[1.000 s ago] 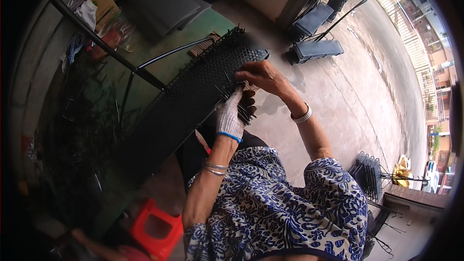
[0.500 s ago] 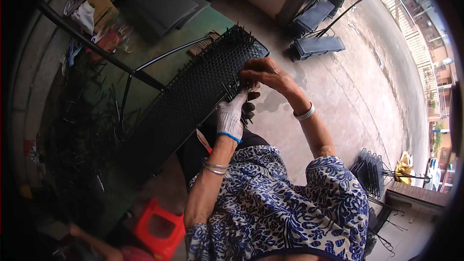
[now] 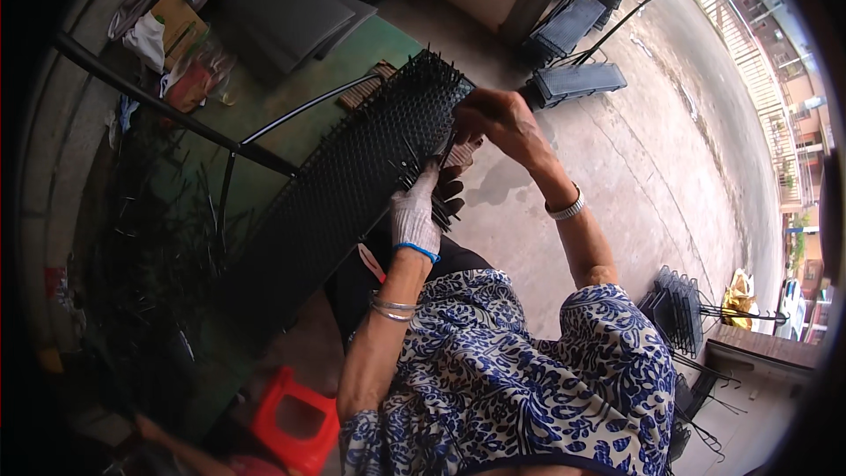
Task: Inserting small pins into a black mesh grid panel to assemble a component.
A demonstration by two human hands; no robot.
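Observation:
A long black panel with a fine honeycomb of holes (image 3: 348,172) lies slantwise in front of me, and black strips bristle from its far end and left edge. My left hand (image 3: 416,216), in a whitish glove with a blue cuff, is closed around a bundle of thin black strips (image 3: 447,210) beside the panel's right edge. Just above it, my bare right hand (image 3: 511,128) is pinched together near the panel's far right end. A thin black strip (image 3: 448,148) runs down from its fingertips, which are partly hidden.
Loose black strips (image 3: 163,273) cover the green table (image 3: 291,123) at left, and grey sheets (image 3: 282,13) lie farther back. A black metal bar (image 3: 176,106) crosses there. A red stool (image 3: 295,423) stands below; another person's arm (image 3: 181,449) shows beside it. Black racks (image 3: 577,79) stand on the floor.
My right hand has moved slightly right and lifted away from my left, with the strip now showing between them. My left hand still grips the bundle, almost in place.

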